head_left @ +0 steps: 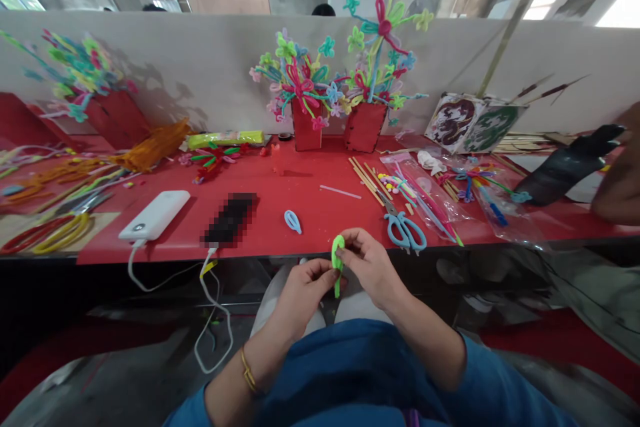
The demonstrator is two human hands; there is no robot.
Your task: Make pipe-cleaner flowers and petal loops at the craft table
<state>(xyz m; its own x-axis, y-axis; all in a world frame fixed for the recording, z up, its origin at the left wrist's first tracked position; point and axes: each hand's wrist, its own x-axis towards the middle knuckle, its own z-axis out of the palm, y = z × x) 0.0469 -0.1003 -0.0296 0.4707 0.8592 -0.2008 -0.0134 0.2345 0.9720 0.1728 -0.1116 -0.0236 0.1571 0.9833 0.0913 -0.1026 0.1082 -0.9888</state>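
Between my two hands, just off the table's front edge, is a bright green pipe cleaner (337, 257) bent into a narrow loop. Thumb and fingers of my left hand (311, 285) pinch its lower part. Higher up, my right hand (369, 265) grips the loop from the other side. A light blue pipe cleaner loop (293, 221) lies on the red table (260, 213) beyond my hands. Blue-handled scissors (404, 230) rest to the right of my right hand, at the table edge.
Red vases (307, 128) with pipe cleaner flowers stand along the white partition (210, 73). A white power bank (155, 215) and a blurred phone (231, 220) lie left, their cable hanging down. Wooden sticks (367, 180), plastic bags and a black bottle (565, 167) are right, near another person's arm (617, 180).
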